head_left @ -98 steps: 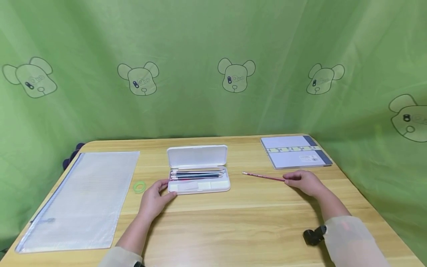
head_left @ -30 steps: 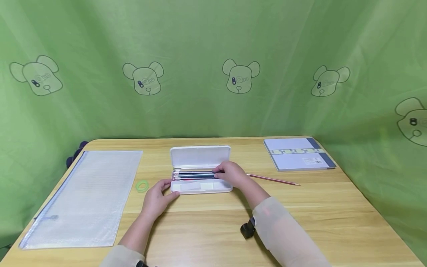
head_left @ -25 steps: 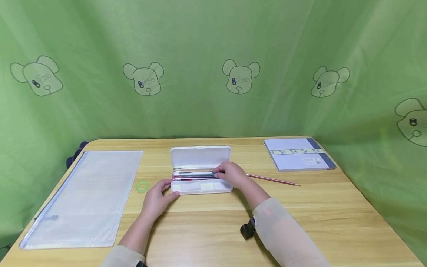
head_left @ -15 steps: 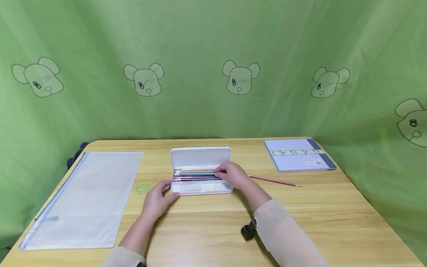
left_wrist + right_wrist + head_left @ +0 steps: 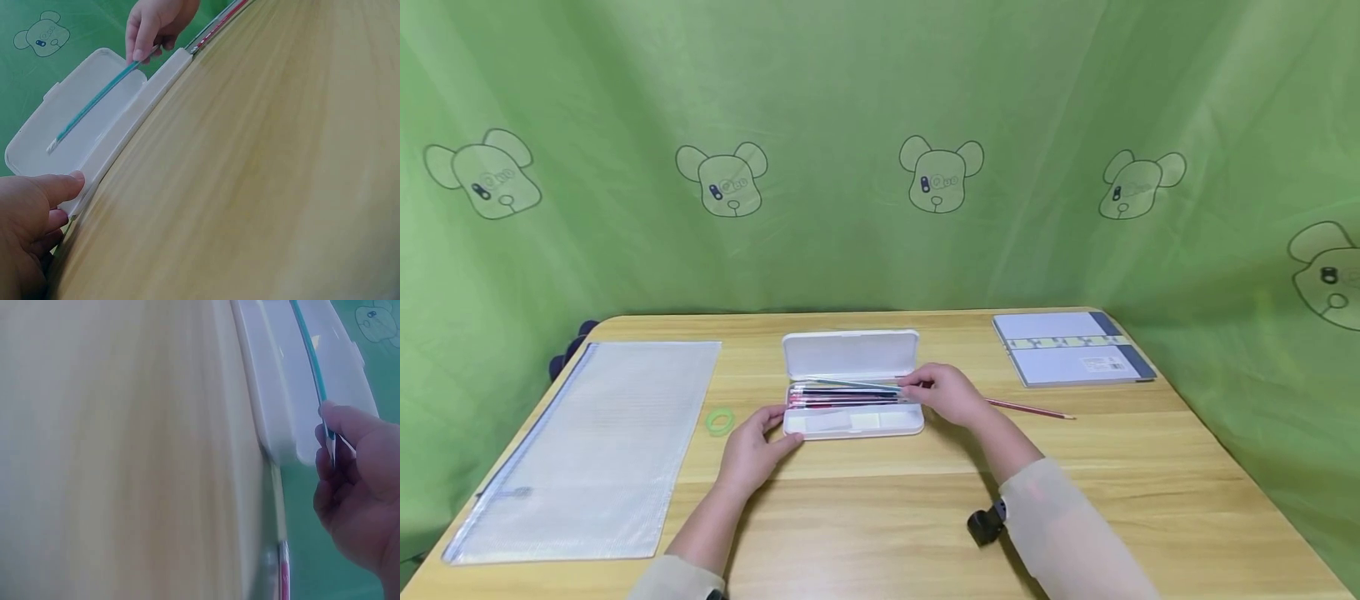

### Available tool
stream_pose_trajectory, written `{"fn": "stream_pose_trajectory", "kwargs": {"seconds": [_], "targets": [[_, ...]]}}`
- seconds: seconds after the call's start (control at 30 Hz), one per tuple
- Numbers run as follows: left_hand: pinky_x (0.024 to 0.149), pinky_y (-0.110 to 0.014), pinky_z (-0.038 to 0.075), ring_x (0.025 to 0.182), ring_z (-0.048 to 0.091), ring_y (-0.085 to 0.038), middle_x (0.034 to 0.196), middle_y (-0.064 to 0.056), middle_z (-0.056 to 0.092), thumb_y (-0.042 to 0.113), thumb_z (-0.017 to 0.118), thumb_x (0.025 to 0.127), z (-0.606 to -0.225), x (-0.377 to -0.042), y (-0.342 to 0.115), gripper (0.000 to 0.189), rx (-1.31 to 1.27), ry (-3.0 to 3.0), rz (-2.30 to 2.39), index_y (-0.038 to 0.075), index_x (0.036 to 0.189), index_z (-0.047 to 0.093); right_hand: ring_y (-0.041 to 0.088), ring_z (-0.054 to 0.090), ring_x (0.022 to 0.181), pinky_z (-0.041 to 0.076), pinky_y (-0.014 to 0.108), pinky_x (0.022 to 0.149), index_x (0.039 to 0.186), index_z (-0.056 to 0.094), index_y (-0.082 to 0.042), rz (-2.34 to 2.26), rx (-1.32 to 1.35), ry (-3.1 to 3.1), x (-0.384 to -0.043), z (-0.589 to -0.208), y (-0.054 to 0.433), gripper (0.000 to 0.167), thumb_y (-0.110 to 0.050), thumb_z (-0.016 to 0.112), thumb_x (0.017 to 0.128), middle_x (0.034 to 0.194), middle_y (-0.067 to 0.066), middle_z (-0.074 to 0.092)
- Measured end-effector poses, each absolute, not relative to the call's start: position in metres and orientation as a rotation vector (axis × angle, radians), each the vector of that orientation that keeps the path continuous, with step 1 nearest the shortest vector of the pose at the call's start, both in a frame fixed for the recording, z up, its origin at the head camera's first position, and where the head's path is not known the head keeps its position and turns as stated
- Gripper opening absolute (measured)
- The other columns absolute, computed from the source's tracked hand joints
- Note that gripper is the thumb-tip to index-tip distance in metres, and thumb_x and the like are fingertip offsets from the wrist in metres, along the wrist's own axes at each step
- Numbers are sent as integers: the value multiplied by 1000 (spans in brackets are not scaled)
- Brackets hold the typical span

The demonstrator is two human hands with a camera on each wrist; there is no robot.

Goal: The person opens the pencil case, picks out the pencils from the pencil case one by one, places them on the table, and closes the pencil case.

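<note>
A white pencil case (image 5: pixel 853 422) lies open mid-table, its lid raised at the back, with several pencils (image 5: pixel 842 401) in its rear compartment. My left hand (image 5: pixel 751 448) grips the case's left end between thumb and fingers. Above the case, my right hand (image 5: pixel 947 393) pinches a teal pencil (image 5: pixel 94 105) near its sharpened end. That pencil slants over the case, clear of the others, with its eraser end toward the left. In the right wrist view its tip pokes out below the thumb. A red pencil (image 5: pixel 1033 409) lies on the table, partly hidden behind the right hand.
A translucent zip pouch (image 5: pixel 587 450) lies flat at the left. Between it and the case is a green ring (image 5: pixel 720 422), perhaps a tape roll. A pale notebook (image 5: pixel 1067 354) with a grey spine sits at the back right. A green curtain (image 5: pixel 827 267) hangs behind the table.
The right hand laid the red pencil on the table and moved left to the case. There it took the teal pencil and lifted it, shifting slightly right. The left hand stayed on the case.
</note>
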State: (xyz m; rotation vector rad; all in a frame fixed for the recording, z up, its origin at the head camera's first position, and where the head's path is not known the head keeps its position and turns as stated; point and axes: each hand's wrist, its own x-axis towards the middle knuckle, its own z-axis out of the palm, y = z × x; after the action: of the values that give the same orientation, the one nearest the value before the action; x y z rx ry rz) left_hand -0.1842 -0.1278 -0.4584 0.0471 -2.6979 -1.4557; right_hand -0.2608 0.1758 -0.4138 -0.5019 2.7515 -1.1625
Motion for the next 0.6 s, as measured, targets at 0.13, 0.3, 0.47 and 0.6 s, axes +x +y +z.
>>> {"fn": "stream_pose_trajectory", "kwargs": {"seconds": [0.13,0.3,0.47,0.6], "targets": [[114,-52,36,129,55,-36,127,-18,66,20,75,85,-458,-184,-128,51,54,-2702,-1457,0,129,58,14,53,80,47,25,69,108,74,-7,-1164,-486,2764,-257,-412,192,20,-16,66,92,93,6,67],[114,-52,36,128,55,-36,127,-19,66,20,75,85,-458,-184,-128,52,52,-2703,-1452,0,129,58,16,54,80,48,27,69,109,73,-7,-1151,-458,2783,-252,-408,214,22,-20,67,92,92,6,67],[114,-52,36,129,54,-36,127,-19,65,20,75,85,-457,-184,-127,52,53,-2705,-1456,0,129,58,16,54,84,48,27,71,110,73,-7,-1111,-440,2840,-244,-405,236,23,-21,66,93,94,6,68],[114,-52,37,128,55,-36,127,-19,66,19,75,85,-457,-184,-127,51,54,-2706,-1453,0,129,58,16,54,83,48,25,69,111,72,-7,-1106,-392,2861,-237,-404,255,25,-24,66,93,95,6,68]]}}
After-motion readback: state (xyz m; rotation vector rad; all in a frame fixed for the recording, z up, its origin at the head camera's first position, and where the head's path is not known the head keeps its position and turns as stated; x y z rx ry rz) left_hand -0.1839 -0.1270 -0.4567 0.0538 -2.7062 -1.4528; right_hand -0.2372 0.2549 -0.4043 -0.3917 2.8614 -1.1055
